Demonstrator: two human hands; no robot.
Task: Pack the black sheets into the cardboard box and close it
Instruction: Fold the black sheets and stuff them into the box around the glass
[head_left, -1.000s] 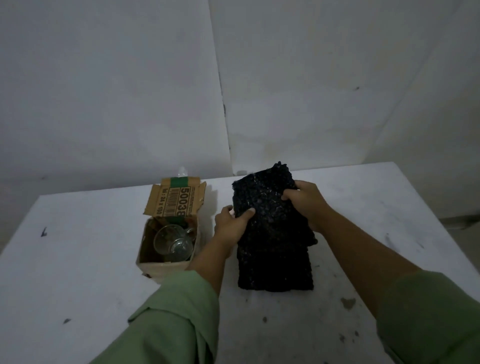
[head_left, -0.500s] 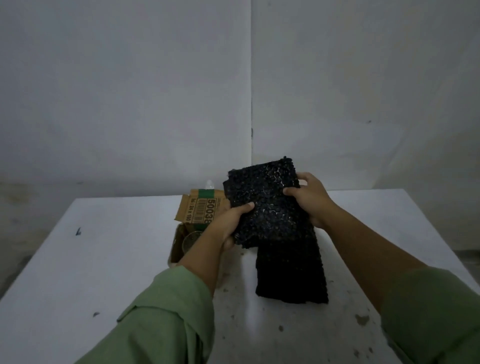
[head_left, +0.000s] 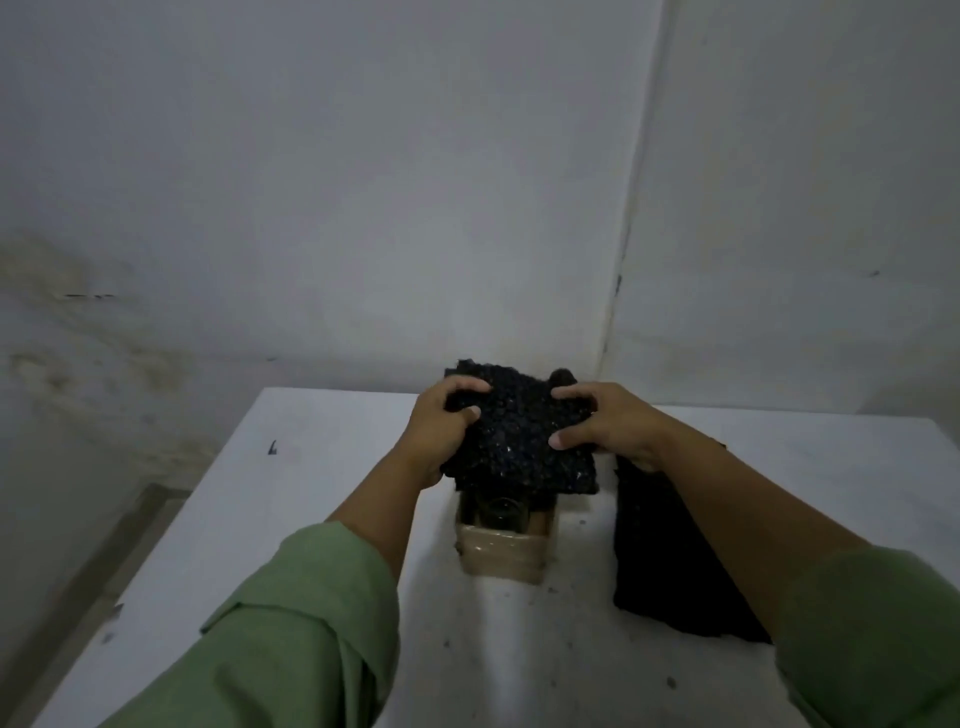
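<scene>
The left hand (head_left: 436, 436) and right hand (head_left: 608, 426) are gripping one black sheet (head_left: 514, 441) by its two side edges, fingers (head_left: 465, 387) curling over the top and thumbs pressing on the near face, so both hands are clamped on it. The sheet is looking knobbly and bubbled, glinting in spots, roughly square with ragged corners, and it is bending slightly between the hands. It is hovering directly over the mouth of the cardboard box (head_left: 501, 553), hiding most of the opening. The box is a small tan carton with a smooth, taped front wall, sitting on the white tabletop (head_left: 322, 499). Inside it, the round rim of a clear glass (head_left: 500, 506) is showing dimly. To the right of the box, apart from it, the remaining black sheets (head_left: 670, 571) are lying flat in a dark rectangular stack, partly under the right forearm. Loose green sleeves (head_left: 311, 623) are covering both arms.
</scene>
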